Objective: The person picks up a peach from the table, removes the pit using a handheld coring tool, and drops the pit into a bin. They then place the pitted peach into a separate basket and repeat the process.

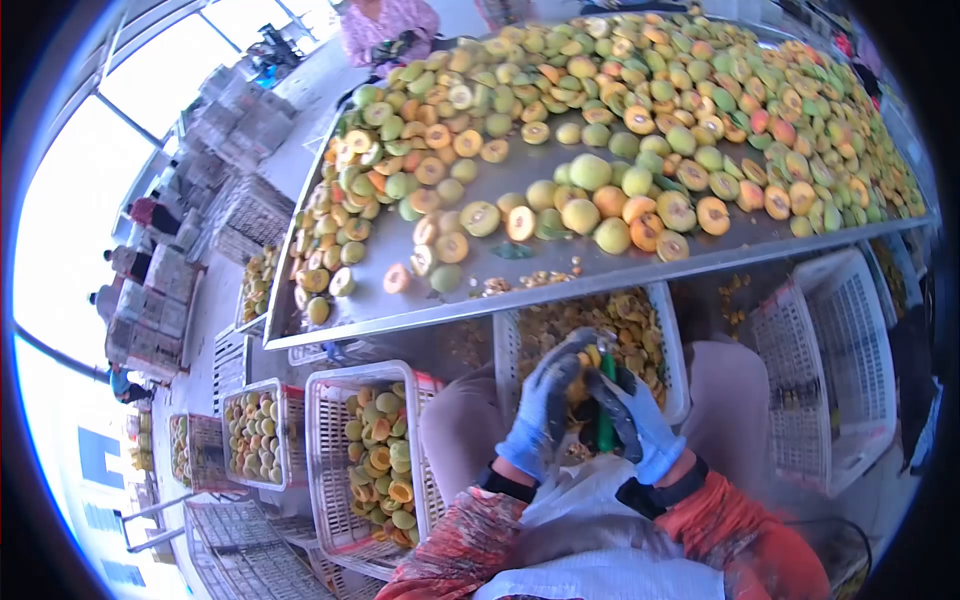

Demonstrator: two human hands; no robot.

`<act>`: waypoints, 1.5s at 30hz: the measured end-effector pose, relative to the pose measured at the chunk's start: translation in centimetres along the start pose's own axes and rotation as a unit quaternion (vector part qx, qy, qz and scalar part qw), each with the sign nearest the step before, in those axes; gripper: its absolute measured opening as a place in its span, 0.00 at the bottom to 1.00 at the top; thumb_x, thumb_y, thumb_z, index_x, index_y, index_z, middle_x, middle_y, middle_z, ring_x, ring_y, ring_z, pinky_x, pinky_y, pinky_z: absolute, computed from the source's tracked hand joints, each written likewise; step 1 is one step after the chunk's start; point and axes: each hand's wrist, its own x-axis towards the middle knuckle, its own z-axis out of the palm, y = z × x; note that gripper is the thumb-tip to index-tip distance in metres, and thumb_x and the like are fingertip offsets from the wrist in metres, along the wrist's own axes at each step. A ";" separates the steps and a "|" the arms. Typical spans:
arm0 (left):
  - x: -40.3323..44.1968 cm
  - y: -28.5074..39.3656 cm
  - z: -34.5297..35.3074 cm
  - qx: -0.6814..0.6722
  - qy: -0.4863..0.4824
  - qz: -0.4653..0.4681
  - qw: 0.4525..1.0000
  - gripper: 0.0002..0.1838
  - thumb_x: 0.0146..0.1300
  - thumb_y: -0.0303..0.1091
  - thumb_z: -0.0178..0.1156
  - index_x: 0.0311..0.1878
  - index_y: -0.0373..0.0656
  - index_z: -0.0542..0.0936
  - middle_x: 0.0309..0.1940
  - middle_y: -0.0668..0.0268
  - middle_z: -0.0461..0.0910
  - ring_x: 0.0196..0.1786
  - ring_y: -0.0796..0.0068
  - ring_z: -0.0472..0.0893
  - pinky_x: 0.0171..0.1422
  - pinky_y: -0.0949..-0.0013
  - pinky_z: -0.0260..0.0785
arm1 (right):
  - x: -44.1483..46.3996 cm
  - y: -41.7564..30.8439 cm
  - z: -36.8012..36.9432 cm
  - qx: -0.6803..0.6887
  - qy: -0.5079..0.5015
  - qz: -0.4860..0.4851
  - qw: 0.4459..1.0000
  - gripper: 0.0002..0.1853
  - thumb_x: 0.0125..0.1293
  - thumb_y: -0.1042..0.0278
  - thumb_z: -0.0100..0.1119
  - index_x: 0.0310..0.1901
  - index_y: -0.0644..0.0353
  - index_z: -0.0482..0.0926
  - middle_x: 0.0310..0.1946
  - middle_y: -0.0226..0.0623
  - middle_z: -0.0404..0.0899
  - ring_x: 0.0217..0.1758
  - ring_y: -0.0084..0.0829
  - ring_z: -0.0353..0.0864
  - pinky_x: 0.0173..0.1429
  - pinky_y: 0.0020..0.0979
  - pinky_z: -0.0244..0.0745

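Note:
My left hand (548, 410), in a blue glove with a dark palm, is curled around a yellow peach piece (580, 386), partly hidden by the fingers. Close beside it, my right hand (640, 422) in a matching glove grips a green-handled tool (606, 405); its working end meets the fruit between the hands and cannot be made out. Both hands are over a white crate (676, 360) between my knees, which holds many yellow peach scraps (638, 320). Just beyond, whole and halved peaches (590, 172) are heaped on a metal table (380, 240).
Left of my knee stands a white crate (330, 440) of peach halves, with another filled crate (262, 435) behind. A white crate (830, 370) stands at the right. The table's raised front edge (600, 276) runs before me. A person (385, 35) sits across the table.

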 end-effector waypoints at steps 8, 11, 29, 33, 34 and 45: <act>0.0 -2.8 0.8 0.131 0.064 0.214 0.966 0.22 0.65 0.35 0.53 0.60 0.36 0.69 0.58 0.62 0.70 0.58 0.74 0.70 0.62 0.71 0.62 | 0.3 0.4 -0.3 -0.021 -0.028 -0.046 0.998 0.12 0.62 0.68 0.54 0.48 0.56 0.72 0.27 0.30 0.75 0.22 0.21 0.76 0.22 0.21 0.72; 0.6 -2.0 -1.3 -0.035 0.126 0.138 0.982 0.21 0.65 0.37 0.51 0.58 0.37 0.71 0.55 0.59 0.72 0.54 0.68 0.74 0.59 0.67 0.68 | -0.6 0.4 0.0 -0.027 -0.072 -0.066 0.995 0.15 0.60 0.71 0.55 0.50 0.58 0.71 0.30 0.33 0.75 0.22 0.22 0.76 0.22 0.22 0.73; -4.2 17.8 -16.9 0.606 0.427 0.170 0.649 0.15 0.56 0.34 0.62 0.48 0.44 0.79 0.40 0.59 0.82 0.44 0.66 0.81 0.50 0.68 0.71 | 3.3 1.6 -6.4 -0.519 0.039 -0.199 0.830 0.25 0.49 0.70 0.67 0.50 0.62 0.72 0.27 0.44 0.79 0.29 0.43 0.80 0.37 0.36 0.74; 8.1 17.4 -12.6 0.832 0.349 -0.034 0.429 0.25 0.55 0.55 0.56 0.47 0.45 0.76 0.36 0.52 0.81 0.43 0.54 0.80 0.49 0.55 0.71 | 2.9 0.5 -6.1 -0.394 0.024 -0.021 0.918 0.21 0.55 0.66 0.65 0.49 0.61 0.71 0.17 0.31 0.73 0.14 0.22 0.70 0.21 0.26 0.67; 10.3 16.5 -12.6 0.833 0.349 -0.066 0.424 0.26 0.54 0.55 0.57 0.49 0.44 0.74 0.38 0.51 0.80 0.44 0.53 0.80 0.49 0.55 0.71 | 2.9 1.4 -7.3 -0.399 0.011 0.015 0.917 0.21 0.55 0.65 0.65 0.49 0.61 0.71 0.17 0.31 0.72 0.14 0.22 0.70 0.21 0.26 0.67; 12.9 15.0 -16.1 0.823 0.295 0.005 0.486 0.37 0.44 0.43 0.68 0.60 0.45 0.67 0.52 0.47 0.69 0.56 0.48 0.71 0.59 0.56 0.66 | 3.2 0.2 -6.8 -0.450 -0.044 0.016 0.892 0.23 0.56 0.59 0.65 0.49 0.61 0.71 0.30 0.41 0.78 0.25 0.28 0.78 0.30 0.28 0.73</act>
